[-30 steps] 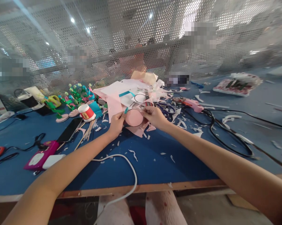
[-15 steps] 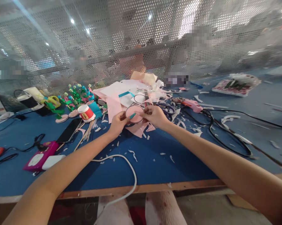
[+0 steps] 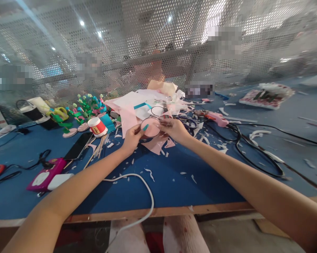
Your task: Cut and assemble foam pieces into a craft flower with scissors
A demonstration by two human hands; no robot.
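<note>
A round pink foam disc (image 3: 152,128) is held up between both hands over the blue table (image 3: 174,182). My left hand (image 3: 132,137) pinches its left edge, and a small teal strip (image 3: 145,127) lies under the thumb. My right hand (image 3: 174,129) grips the disc's right edge with closed fingers. Pink offcuts (image 3: 155,144) lie on the table just below the hands. Behind them is a heap of pink and white sheets (image 3: 137,105).
A pink glue gun (image 3: 216,118) and its black cable (image 3: 253,151) lie to the right. A red and white cup (image 3: 96,126), wooden sticks (image 3: 96,151), a phone (image 3: 78,146) and foam flowers (image 3: 82,109) sit left. A white cable (image 3: 145,189) crosses the near edge. Perforated screen (image 3: 158,45) behind.
The pink disc has turned from edge-on to face me and lifted slightly. The teal strip now rests on its left edge under my left thumb. Both arms barely moved.
</note>
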